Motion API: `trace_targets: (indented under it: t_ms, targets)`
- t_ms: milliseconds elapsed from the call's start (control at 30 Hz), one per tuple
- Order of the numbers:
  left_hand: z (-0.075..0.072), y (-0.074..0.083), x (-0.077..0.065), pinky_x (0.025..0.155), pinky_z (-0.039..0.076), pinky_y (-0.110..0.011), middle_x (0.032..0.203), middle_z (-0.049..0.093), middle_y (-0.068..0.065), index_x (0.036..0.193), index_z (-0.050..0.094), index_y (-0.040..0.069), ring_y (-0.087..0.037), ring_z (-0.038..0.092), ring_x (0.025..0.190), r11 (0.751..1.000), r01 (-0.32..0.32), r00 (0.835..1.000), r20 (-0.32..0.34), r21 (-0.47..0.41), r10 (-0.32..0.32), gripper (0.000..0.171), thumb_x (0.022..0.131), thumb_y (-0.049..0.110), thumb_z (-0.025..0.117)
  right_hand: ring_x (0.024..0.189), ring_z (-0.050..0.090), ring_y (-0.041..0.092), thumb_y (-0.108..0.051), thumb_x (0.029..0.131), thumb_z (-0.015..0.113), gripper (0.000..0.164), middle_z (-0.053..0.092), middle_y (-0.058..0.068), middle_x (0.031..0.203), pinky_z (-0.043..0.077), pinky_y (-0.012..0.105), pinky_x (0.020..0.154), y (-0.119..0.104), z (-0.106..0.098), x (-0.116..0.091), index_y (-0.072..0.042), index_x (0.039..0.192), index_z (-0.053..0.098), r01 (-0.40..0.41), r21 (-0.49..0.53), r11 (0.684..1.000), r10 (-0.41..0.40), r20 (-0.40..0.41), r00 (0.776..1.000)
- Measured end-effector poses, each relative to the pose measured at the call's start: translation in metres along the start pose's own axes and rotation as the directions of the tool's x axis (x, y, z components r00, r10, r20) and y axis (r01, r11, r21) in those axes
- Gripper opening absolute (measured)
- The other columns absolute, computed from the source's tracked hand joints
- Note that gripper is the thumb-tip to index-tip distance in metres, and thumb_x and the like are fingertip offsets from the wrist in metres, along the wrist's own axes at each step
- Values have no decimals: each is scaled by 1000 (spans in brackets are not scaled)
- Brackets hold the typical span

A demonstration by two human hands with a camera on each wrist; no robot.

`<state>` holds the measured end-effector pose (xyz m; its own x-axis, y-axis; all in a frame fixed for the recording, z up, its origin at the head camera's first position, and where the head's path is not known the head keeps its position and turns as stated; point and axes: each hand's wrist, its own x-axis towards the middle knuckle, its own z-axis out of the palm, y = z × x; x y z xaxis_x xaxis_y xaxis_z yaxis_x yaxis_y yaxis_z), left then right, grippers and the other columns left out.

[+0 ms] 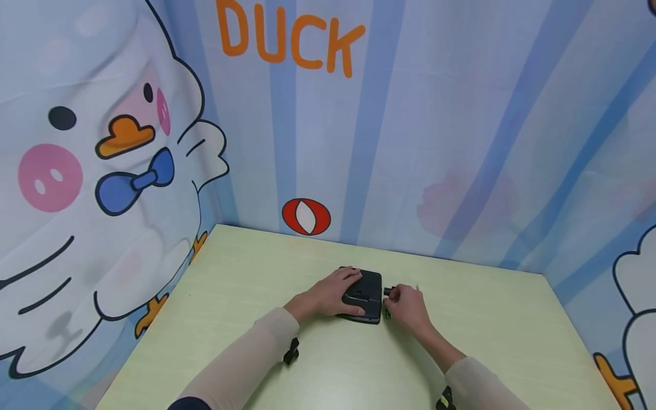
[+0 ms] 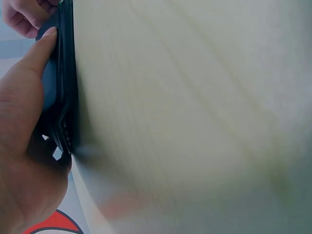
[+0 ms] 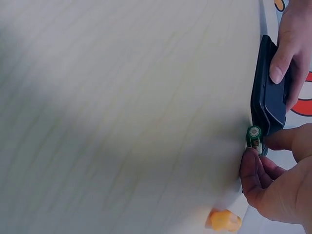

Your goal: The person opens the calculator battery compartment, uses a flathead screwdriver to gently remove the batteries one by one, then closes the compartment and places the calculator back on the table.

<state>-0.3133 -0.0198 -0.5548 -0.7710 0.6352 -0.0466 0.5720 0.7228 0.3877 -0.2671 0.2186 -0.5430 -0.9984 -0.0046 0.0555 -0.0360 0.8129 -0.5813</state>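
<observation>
Right hand (image 1: 407, 307) pinches a green battery (image 3: 254, 132) just right of the black device (image 1: 371, 285), lower centre in the head view, which the left hand (image 1: 333, 292), nearer, grips.

The head camera looks forward and down from above, over the left hand (image 1: 333, 293), right hand (image 1: 408, 307), tabletop (image 1: 487, 307) and backdrop (image 1: 318, 136). Each wrist camera sits low and close, its picture turned sideways. All three views share the black device (image 1: 372, 290) and both hands.
</observation>
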Motion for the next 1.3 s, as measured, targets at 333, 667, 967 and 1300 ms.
trace_targets:
  t_ms: [333, 667, 967, 1300]
  targets:
    - [1, -1, 0, 123, 36, -50, 174, 25, -1, 168, 32, 18, -25, 20, 161, 1000, -6, 1000, -4, -3, 6, 98, 93, 71, 67, 73, 58, 18, -9, 92, 77, 13, 65, 4, 81, 51, 35, 68, -1, -9, -8, -1, 95, 67, 33, -6, 999, -33, 48, 998]
    - [-1, 0, 0, 123, 35, -49, 174, 25, -1, 169, 32, 19, -24, 20, 161, 1000, 8, 1000, 5, -13, -8, 99, 92, 71, 68, 80, 63, 19, -4, 94, 74, 7, 68, 5, 86, 55, 38, 75, 9, -18, -6, 0, 99, 70, 95, 19, 995, -96, 29, 995]
    - [2, -2, 1, 123, 35, -48, 174, 26, 0, 168, 32, 19, -24, 21, 161, 1000, 4, 1000, -5, -8, -4, 98, 93, 71, 68, 86, 66, 24, 0, 92, 76, 12, 69, 9, 91, 58, 45, 81, 12, -20, 2, 3, 102, 72, 244, -78, 966, -246, -9, 969]
    - [3, -2, 1, 124, 35, -47, 174, 27, -1, 168, 33, 18, -24, 21, 161, 1000, -4, 1000, -7, -6, 4, 97, 93, 70, 67, 97, 64, 33, 5, 87, 77, 19, 68, 14, 100, 56, 51, 89, 15, -15, 11, 4, 106, 74, 378, -238, 895, -391, -6, 921]
